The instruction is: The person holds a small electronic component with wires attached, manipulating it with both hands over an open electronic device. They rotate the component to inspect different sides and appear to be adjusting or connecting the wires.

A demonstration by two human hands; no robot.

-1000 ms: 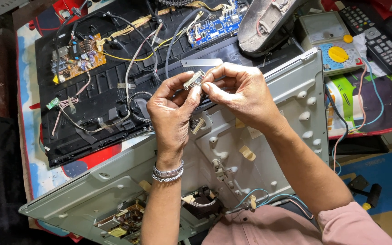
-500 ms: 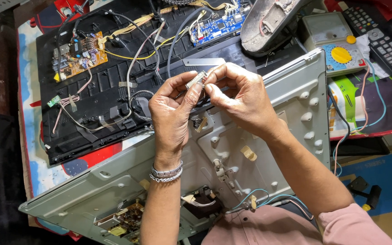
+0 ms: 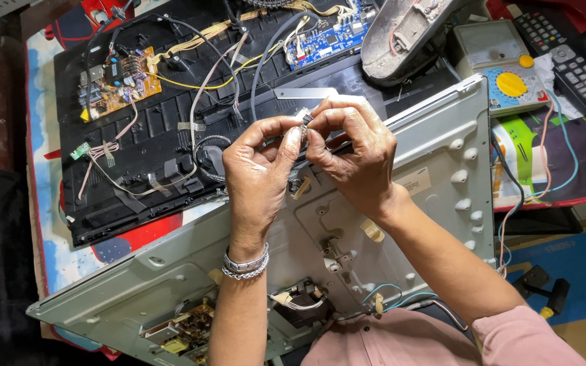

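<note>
My left hand [image 3: 260, 177] and right hand [image 3: 355, 157] are together, both pinching a small connector [image 3: 304, 122] between fingertips, above the grey metal panel [image 3: 435, 146].

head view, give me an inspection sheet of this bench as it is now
surface: patterned mat, mostly covered.
job's things: small connector pinched above a grey metal panel.
clutter: black back cover with an orange circuit board and a blue circuit board; meter; remote.
hands: left hand and right hand both grip the connector.
cables: yellow, white and grey wires across the cover.
surroundings: blue floor at right.
</note>
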